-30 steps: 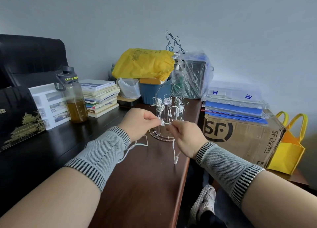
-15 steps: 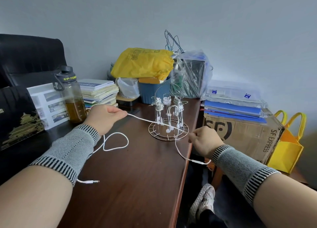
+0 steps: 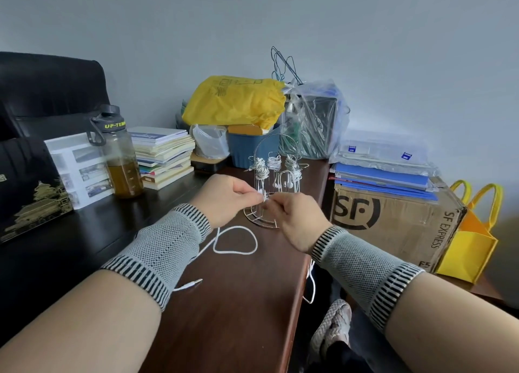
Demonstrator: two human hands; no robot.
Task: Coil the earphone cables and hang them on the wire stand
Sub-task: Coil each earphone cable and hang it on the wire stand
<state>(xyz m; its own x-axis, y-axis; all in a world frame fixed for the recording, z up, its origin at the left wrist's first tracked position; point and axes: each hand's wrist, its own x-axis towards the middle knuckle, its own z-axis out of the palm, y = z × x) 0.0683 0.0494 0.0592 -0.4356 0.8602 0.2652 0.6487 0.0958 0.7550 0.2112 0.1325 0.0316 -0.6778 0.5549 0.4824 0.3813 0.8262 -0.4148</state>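
Earphone cable (image 3: 236,250), partly behind wrists

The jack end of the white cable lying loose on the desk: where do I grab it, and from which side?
Pinch the earphone cable just behind its plug, from above. The plug lies flat on the desk beside the left forearm, clear of the wire stand; both hands already pinch the cable further up.
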